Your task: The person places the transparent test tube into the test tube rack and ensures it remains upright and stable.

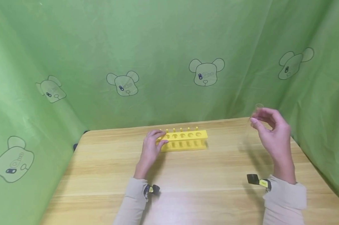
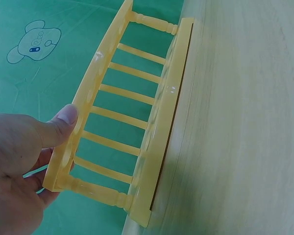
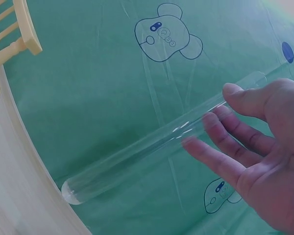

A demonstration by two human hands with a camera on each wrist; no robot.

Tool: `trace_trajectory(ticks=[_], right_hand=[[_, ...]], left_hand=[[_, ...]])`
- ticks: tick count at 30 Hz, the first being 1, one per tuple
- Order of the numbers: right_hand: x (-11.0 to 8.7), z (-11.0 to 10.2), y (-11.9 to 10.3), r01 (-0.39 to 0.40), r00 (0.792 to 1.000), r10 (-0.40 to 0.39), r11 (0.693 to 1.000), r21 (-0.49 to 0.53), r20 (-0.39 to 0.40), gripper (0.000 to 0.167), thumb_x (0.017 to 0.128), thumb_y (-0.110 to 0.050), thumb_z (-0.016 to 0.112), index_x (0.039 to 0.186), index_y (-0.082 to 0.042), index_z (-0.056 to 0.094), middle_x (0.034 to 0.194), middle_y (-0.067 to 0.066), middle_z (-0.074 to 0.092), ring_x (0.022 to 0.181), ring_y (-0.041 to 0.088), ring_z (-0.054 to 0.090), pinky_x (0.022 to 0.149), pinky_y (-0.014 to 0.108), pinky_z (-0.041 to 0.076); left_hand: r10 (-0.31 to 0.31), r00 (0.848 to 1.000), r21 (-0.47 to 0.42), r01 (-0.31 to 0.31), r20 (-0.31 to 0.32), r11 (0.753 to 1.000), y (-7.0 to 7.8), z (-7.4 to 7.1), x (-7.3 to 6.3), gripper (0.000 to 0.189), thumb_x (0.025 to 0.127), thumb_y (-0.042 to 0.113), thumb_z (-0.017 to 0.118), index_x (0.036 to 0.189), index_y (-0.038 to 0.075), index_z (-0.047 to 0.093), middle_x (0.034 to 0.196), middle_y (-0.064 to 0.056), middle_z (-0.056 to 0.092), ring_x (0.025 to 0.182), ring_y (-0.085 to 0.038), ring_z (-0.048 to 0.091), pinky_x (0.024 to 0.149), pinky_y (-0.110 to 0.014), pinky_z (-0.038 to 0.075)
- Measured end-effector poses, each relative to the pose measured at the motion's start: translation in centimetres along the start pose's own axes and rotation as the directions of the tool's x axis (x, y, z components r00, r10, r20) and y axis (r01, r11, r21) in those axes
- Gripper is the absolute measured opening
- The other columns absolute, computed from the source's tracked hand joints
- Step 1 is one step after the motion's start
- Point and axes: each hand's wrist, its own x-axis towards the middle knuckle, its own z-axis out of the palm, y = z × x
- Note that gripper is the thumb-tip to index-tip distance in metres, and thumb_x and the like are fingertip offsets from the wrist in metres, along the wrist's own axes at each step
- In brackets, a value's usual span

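**Glass tube held high, yellow rack steadied**

Glass, clear and empty, is what the right hand (image 1: 272,131) carries: a long test tube (image 3: 157,144) pinched near its open mouth between thumb and fingertips (image 3: 213,120), raised above the right side of the wooden table (image 1: 203,184) and well apart from the rack. Its rounded bottom points down and away from the palm, tilted rather than plumb.

The left hand (image 1: 152,145) holds the left end of the yellow plastic rack (image 1: 184,139), thumb (image 2: 63,120) curled over the top plate, fingers underneath. That rack stands near the far edge of the table, in front of the green curtain (image 1: 158,56) printed with bear heads.

To my eye the tube wants bringing upright before it comes over a hole, rounded end leading, and lowering gently so it does not knock the plastic. The pinch should stay light but sure, since smooth glass slips. The left hand does well to keep the rack pressed flat.

The rack's holes all look empty, with a row of pegs along its back.
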Motion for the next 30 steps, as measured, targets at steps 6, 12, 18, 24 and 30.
trace_trajectory(ticks=[6,12,18,24,30], right_hand=[[0.0,0.4,-0.4,0.022,0.999,-0.022,1.0,-0.004,-0.034,0.041,0.092,0.007,0.072,0.131,0.002,0.062,0.112,0.0,0.068,0.104,0.012,0.065,0.084,0.015,0.056],[-0.1,0.6,-0.7,0.034,0.998,-0.034,0.999,-0.001,-0.059,0.043,0.092,0.007,0.072,0.133,0.0,0.062,0.112,-0.002,0.068,0.104,0.011,0.066,0.084,0.016,0.056],[-0.2,0.8,-1.1,0.027,0.998,-0.027,1.0,0.001,-0.064,0.044,0.093,0.005,0.072,0.135,-0.004,0.062,0.113,-0.001,0.069,0.104,0.011,0.066,0.085,0.016,0.056],[-0.3,1.1,-1.2,0.047,0.997,-0.047,0.999,-0.004,-0.069,0.045,0.094,0.003,0.071,0.137,-0.005,0.061,0.113,0.001,0.07,0.102,0.01,0.067,0.084,0.015,0.057],[-0.4,1.3,-1.4,0.094,0.992,-0.093,0.996,0.0,-0.084,0.045,0.093,0.004,0.072,0.136,-0.005,0.062,0.111,-0.001,0.07,0.1,0.01,0.069,0.083,0.016,0.057]], left_hand=[[-0.014,1.0,-0.006,0.014,0.01,1.0,0.1,0.0,0.1,0.037,0.085,0.017,0.082,0.118,0.001,0.074,0.12,-0.012,0.07,0.114,-0.028,0.062,0.104,-0.041,0.051],[-0.018,1.0,-0.001,0.018,0.013,1.0,0.0,0.0,0.0,0.037,0.086,0.017,0.081,0.118,0.001,0.074,0.121,-0.012,0.07,0.114,-0.028,0.062,0.104,-0.04,0.052],[-0.02,1.0,0.0,0.02,0.013,1.0,0.0,0.0,0.0,0.037,0.085,0.018,0.081,0.118,0.002,0.074,0.121,-0.012,0.07,0.113,-0.027,0.062,0.104,-0.038,0.052],[-0.014,1.0,0.0,0.014,0.009,1.0,0.0,0.1,0.0,0.037,0.085,0.017,0.082,0.118,0.001,0.074,0.121,-0.013,0.07,0.113,-0.028,0.062,0.104,-0.04,0.052],[-0.017,1.0,0.0,0.017,0.011,1.0,0.1,0.0,-0.1,0.038,0.085,0.017,0.082,0.118,0.001,0.074,0.122,-0.012,0.07,0.114,-0.028,0.062,0.104,-0.041,0.051]])
